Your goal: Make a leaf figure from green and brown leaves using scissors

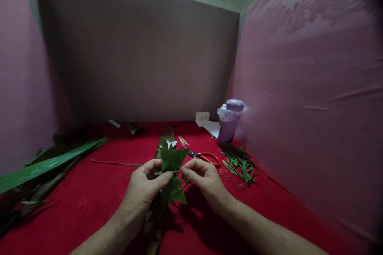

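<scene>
a: what's in hand?
b: left hand (146,185) and right hand (203,175) both pinch a folded leaf piece (172,165) over the red table (89,191), steadying its points.
a: beyond?
b: scissors (206,156), leaf trimmings (239,164), a purple jar (230,121).

Dim room, soft shadows, edges stretched, corner vignette

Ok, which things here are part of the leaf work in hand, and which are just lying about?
In hand:
left hand
right hand
folded leaf piece

Lying about:
scissors
leaf scraps
long leaves
purple bottle
paper
thin stem
</scene>
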The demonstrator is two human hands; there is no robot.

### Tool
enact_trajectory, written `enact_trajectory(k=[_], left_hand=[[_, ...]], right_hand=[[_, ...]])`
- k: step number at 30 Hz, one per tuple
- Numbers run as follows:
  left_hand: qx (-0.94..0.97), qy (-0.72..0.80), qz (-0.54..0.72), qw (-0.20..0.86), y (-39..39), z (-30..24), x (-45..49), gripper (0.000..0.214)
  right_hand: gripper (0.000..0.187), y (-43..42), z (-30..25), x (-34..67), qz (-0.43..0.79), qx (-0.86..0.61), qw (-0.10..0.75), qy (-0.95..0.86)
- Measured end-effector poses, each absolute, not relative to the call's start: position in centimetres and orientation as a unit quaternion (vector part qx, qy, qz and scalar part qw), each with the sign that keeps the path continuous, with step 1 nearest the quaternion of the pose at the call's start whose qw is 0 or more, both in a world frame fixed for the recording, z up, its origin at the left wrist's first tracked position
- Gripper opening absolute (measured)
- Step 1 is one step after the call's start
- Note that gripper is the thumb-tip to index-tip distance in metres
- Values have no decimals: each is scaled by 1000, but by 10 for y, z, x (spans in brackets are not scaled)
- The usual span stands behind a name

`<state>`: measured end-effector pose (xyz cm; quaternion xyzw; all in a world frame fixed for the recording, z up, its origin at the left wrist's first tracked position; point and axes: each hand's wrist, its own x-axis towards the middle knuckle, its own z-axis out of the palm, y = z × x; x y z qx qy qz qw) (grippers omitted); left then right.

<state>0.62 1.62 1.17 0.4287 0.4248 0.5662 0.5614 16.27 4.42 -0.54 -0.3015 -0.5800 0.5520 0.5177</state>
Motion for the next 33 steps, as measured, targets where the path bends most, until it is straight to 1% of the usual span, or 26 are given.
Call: enact_trajectory(k=[11, 13, 15, 17, 18, 19, 22, 24, 26, 30, 33], left_hand=[[404, 463, 593, 520, 13, 18, 9, 29], [405, 457, 595, 523, 14, 18, 8, 28], [409, 450, 596, 524, 16, 17, 7, 27], [413, 443, 603, 520, 18, 16, 5, 25], [413, 441, 606, 517, 19, 16, 4, 24], [414, 441, 608, 514, 20, 16, 3, 23], [415, 446, 603, 515, 20, 18, 2, 23], [415, 448, 596, 521, 18, 19, 1, 24], [415, 447, 593, 526, 17, 20, 2, 23], [416, 446, 591, 528, 18, 21, 2, 23], [415, 445, 590, 531, 19, 20, 1, 23]], right_hand=[[21, 45, -8, 161, 558, -302, 516, -576], [20, 48, -8, 162, 542, -306, 512, -592], [21, 55, -4, 168, 499, -325, 498, -630], [25, 66, 4, 179, 402, -385, 474, -682], [28, 72, 9, 187, 338, -428, 461, -700], [29, 78, 14, 196, 246, -480, 437, -720], [16, 92, 19, 219, 154, -529, 394, -736], [9, 97, 13, 227, 128, -545, 349, -751], [8, 99, 4, 230, 117, -554, 302, -767], [11, 102, -8, 228, 130, -543, 242, -793], [21, 101, -7, 226, 147, -532, 226, -803]])
